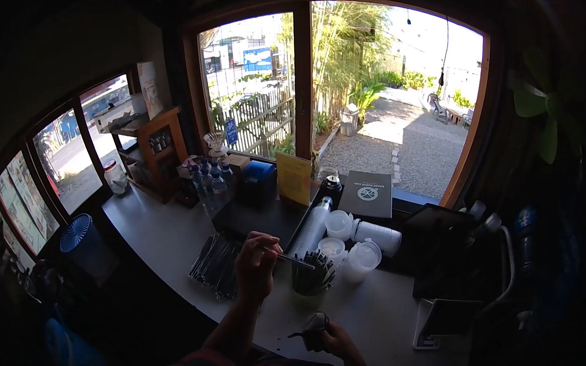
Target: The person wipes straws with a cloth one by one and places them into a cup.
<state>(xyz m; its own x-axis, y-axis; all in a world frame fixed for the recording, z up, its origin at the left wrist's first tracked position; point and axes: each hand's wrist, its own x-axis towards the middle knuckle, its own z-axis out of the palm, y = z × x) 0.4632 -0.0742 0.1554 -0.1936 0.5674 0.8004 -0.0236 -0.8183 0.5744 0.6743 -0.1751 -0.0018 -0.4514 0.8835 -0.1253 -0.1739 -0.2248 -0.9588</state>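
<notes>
Apparently a café or drinks stall, seen from behind its counter (151, 228). Stacked plastic cups (313, 227) and a bunch of straws (317, 279) stand at twelve o'clock, water bottles (210, 181) at eleven, a logo-stamped dark booklet (363, 203) and a window-framed gravel yard (364, 166) at one.

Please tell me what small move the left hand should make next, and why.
I would probably tilt the thin stick more upright and lower it into the green cup. The left hand holds it slanting only slightly downward, its far end appears at the dark sticks, and those stand bunched in that cup.
</notes>
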